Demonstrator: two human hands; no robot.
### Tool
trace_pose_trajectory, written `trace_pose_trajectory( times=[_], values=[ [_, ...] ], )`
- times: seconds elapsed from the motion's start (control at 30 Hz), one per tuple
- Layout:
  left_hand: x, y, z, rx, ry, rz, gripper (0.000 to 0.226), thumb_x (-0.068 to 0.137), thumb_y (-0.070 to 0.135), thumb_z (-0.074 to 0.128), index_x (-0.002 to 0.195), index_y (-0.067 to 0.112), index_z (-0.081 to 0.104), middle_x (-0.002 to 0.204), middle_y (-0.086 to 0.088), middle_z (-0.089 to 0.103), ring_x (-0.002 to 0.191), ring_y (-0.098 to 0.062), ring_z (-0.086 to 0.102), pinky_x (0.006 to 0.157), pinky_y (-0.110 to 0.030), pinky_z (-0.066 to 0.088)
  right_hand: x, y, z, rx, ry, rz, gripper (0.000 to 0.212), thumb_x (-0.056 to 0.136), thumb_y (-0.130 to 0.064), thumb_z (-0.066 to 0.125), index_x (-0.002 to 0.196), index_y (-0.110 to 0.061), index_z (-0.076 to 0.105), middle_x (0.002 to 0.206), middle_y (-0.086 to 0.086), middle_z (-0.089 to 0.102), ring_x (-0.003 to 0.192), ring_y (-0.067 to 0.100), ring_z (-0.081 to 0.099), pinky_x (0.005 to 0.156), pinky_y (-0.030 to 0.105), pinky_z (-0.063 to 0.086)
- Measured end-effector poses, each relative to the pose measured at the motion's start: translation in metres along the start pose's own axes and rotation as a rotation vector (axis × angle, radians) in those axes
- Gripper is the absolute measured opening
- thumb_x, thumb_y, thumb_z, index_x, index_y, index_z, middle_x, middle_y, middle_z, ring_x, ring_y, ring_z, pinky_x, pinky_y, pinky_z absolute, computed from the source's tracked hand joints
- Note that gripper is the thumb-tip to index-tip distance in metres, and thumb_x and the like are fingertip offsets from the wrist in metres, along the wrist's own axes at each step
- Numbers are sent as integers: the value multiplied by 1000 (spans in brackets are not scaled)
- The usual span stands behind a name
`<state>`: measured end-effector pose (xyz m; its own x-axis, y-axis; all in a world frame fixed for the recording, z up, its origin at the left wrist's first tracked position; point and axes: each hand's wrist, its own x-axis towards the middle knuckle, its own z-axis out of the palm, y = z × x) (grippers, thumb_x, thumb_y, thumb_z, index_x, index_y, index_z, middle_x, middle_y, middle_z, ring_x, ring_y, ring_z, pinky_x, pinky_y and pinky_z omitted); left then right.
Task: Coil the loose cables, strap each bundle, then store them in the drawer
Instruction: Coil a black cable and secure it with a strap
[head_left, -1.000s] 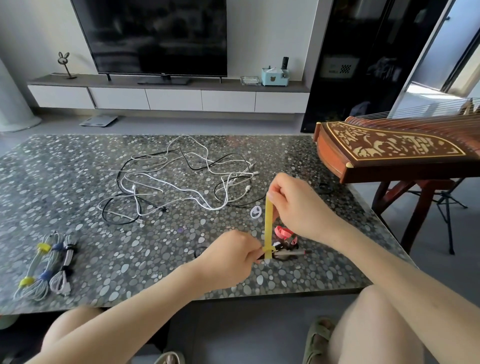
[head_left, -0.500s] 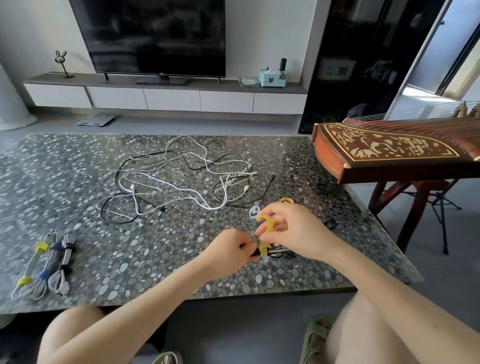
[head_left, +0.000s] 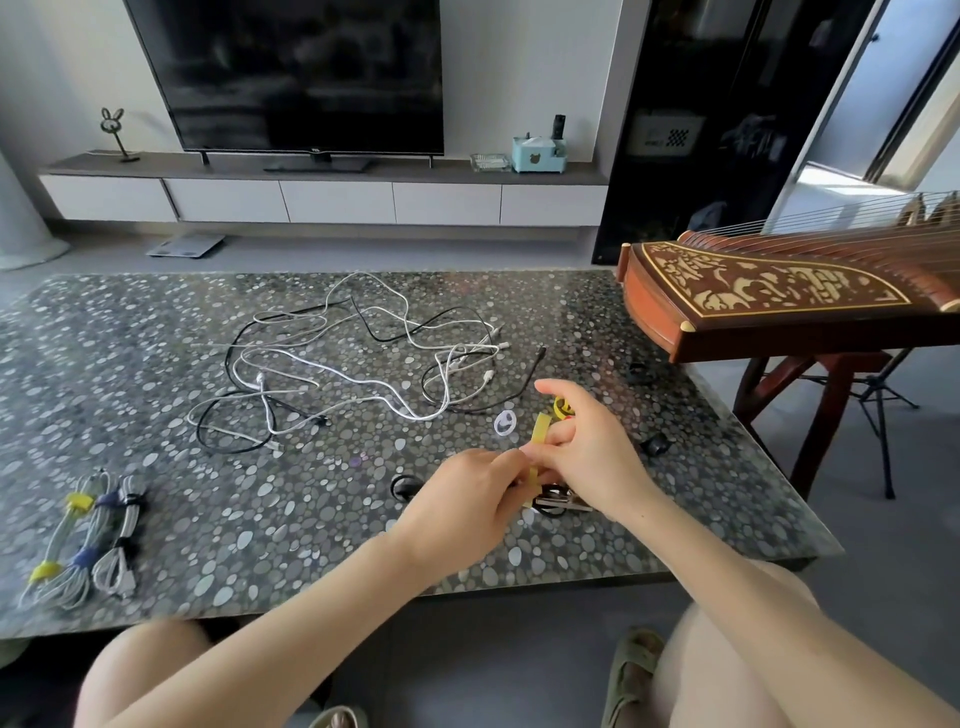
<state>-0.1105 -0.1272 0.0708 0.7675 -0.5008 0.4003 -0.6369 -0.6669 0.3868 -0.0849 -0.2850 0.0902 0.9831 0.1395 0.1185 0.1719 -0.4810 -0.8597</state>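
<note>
A yellow strap (head_left: 537, 435) wraps round a coiled black cable bundle (head_left: 551, 500) near the table's front right. My left hand (head_left: 462, 506) grips the bundle and the strap's lower part. My right hand (head_left: 587, 447) pinches the strap's upper end, with the index finger raised. A tangle of loose white and black cables (head_left: 363, 364) lies at the table's middle. Three strapped white bundles (head_left: 83, 540) lie at the front left.
Spare straps lie on the pebble-patterned table (head_left: 156, 364): a white ring (head_left: 505, 422), a yellow one (head_left: 562, 408), black ones (head_left: 655, 445). A wooden zither (head_left: 779, 296) on a stand overhangs the table's right edge. Behind stands a TV cabinet with drawers (head_left: 332, 200).
The yellow strap, held stretched upright a second ago, has been folded down over the bundle. My right hand has come down close to my left hand.
</note>
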Motion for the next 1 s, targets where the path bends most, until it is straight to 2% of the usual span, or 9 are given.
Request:
trace_pose_trajectory(
  times=[0.1, 0.23, 0.37, 0.43, 0.57, 0.63, 0.8, 0.9, 1.0],
  values=[
    [6, -2, -5, 104, -134, 80, 10, 91, 10, 58, 94, 1, 61, 75, -9, 63, 66, -25, 56, 63, -33, 45, 2, 0, -4, 12, -4, 40, 66, 77, -5, 76, 134, -18, 45, 66, 2, 70, 57, 10, 68, 58, 19, 55],
    [7, -1, -4, 372, -241, 260, 27, 58, -8, 73, 82, 2, 64, 64, -4, 61, 51, -17, 55, 46, -25, 47, 6, -1, -3, 99, -22, 169, 53, 76, 3, 75, 120, -14, 52, 67, 9, 68, 51, 8, 66, 47, 19, 52],
    [9, -3, 8, 447, -331, 221, 36, 87, -2, 40, 122, 0, 46, 107, -13, 55, 82, -27, 55, 68, -34, 47, 11, 3, -1, 170, -57, 310, 37, 78, 3, 73, 108, -11, 57, 70, 6, 59, 44, 3, 60, 43, 17, 47],
    [11, -4, 11, 428, -343, 216, 34, 92, 1, 37, 126, 5, 41, 110, -12, 50, 76, -25, 50, 64, -34, 44, 14, 5, -2, 190, -90, 357, 28, 80, 0, 71, 104, -11, 60, 65, 1, 58, 44, 4, 59, 43, 18, 47],
    [12, -4, 6, 233, -324, 201, 26, 97, 12, 42, 122, 6, 46, 97, -9, 51, 69, -22, 47, 58, -25, 29, 22, 6, -8, 303, -203, 447, 6, 87, -1, 64, 92, -5, 65, 51, 0, 64, 39, 6, 57, 42, 18, 47],
    [11, -7, 3, 66, -302, 178, 24, 92, 2, 45, 116, 5, 50, 83, -3, 45, 62, -18, 42, 54, -21, 23, 26, 3, -12, 329, -232, 478, 5, 87, 1, 63, 85, -3, 65, 56, 6, 67, 40, 6, 59, 42, 18, 48],
    [8, -7, 5, -233, -178, 132, 34, 78, -10, 43, 82, 24, 39, 64, 9, 34, 52, -1, 33, 50, -12, 29, 39, 2, -9, 255, -189, 492, 8, 83, 3, 67, 78, -3, 67, 67, 12, 66, 42, 9, 60, 49, 23, 50],
    [9, -10, 7, -371, -155, -41, 36, 85, -4, 41, 72, 28, 34, 58, 6, 37, 49, -4, 32, 47, -15, 28, 42, 9, 0, 338, -165, 532, 15, 85, 4, 63, 73, -5, 66, 65, 9, 64, 56, 17, 59, 57, 28, 51],
    [5, -13, 6, -693, -107, -290, 34, 93, 0, 36, 73, 26, 42, 61, -9, 50, 51, -16, 44, 49, -22, 37, 35, 22, 10, 621, -200, 669, 20, 93, 8, 46, 81, 0, 60, 52, 8, 63, 45, 14, 60, 41, 22, 49]
  ],
)
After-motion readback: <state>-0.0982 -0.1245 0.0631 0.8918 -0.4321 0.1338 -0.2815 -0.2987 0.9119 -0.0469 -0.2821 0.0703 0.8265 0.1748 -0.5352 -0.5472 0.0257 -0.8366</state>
